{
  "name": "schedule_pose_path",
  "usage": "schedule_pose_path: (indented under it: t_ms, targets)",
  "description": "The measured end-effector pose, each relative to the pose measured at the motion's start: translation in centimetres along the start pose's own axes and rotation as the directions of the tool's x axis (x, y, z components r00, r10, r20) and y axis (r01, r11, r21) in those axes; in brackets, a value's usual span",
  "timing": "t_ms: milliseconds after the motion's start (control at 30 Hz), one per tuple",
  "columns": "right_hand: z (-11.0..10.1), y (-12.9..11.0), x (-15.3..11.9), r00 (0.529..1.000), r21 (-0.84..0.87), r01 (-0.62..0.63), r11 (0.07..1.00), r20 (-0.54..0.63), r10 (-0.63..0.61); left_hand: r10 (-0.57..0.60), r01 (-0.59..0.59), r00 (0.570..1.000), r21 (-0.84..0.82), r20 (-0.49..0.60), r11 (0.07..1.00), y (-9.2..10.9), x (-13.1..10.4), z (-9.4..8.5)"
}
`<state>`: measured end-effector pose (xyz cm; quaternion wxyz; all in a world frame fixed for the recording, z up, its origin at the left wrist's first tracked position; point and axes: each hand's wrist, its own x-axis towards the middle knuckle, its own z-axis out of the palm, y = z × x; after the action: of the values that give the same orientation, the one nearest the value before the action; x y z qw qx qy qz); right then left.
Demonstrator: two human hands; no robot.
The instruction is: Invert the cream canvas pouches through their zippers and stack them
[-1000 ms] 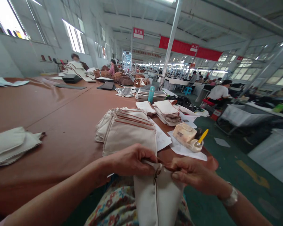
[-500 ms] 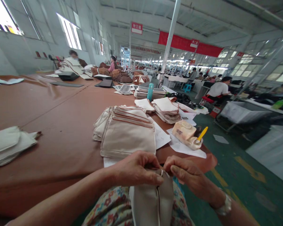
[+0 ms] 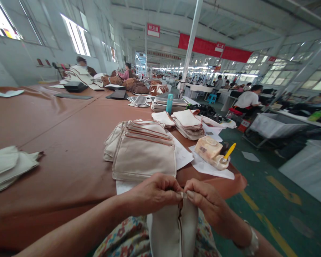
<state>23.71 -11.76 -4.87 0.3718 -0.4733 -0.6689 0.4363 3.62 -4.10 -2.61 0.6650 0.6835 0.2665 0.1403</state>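
Observation:
A cream leather-like piece (image 3: 166,230) with a brown-edged seam down its middle hangs over my lap. My left hand (image 3: 159,192) pinches its top edge just left of the seam. On the other side of the seam, my right hand (image 3: 205,198) grips the same edge between thumb and forefinger. The fingertips of both hands nearly meet at the seam's upper end. Directly beyond them, a stack of similar cream pieces (image 3: 144,157) with brown edges lies on the table.
The brown-covered table (image 3: 69,150) holds more cream pieces (image 3: 5,167) at left and a smaller stack (image 3: 188,123) farther back. A cut-open plastic container (image 3: 208,148) with a yellow-handled brush (image 3: 230,151) stands near the right edge. Behind is a teal bottle (image 3: 169,103). Co-workers sit farther off.
My fingertips have come closer together at the top of the seam, the right hand shifting slightly left. The piece's top edges are now drawn together, and the brown seam edge shows more.

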Motion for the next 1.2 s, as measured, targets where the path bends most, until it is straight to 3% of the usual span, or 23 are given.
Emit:
schedule_pose_path:
  t_ms: [100,167,333,467,600,733,1000,1200]
  targets:
    - [0.3,0.8,-0.1,0.988,0.346,-0.155,0.925,0.082,0.134,-0.051,0.054,0.998,-0.128,0.026,0.990,-0.2,0.0,0.2]
    - [0.6,1.0,-0.1,0.982,0.463,-0.184,0.867,0.114,0.148,-0.093,0.100,0.995,-0.194,0.046,0.976,-0.4,0.1,0.2]
    - [0.8,-0.3,0.2,0.994,0.342,-0.107,0.934,0.058,0.093,-0.052,0.055,0.998,-0.201,0.018,0.978,-0.5,0.0,0.3]
    - [0.7,-0.8,0.5,0.993,0.264,-0.117,0.957,0.031,0.113,-0.070,0.070,0.998,-0.263,0.009,0.962,-0.1,-0.1,0.3]
    - [1.0,-0.5,0.6,0.982,0.357,-0.186,0.915,0.044,0.183,-0.105,0.103,0.994,-0.312,0.009,0.944,-0.4,-0.1,0.4]
    - [1.6,-0.5,0.6,0.961,0.507,-0.261,0.821,0.052,0.273,-0.036,0.033,0.999,-0.139,-0.019,0.990,-1.2,0.2,0.3]
    - [2.2,-0.3,0.6,0.962,0.583,-0.228,0.780,0.011,0.272,0.007,-0.006,1.000,0.026,-0.006,1.000,-0.2,0.0,0.2]
    - [2.1,0.4,0.2,0.982,0.599,-0.159,0.785,0.012,0.190,-0.071,0.059,0.996,-0.216,-0.049,0.975,-0.6,-0.6,0.9]
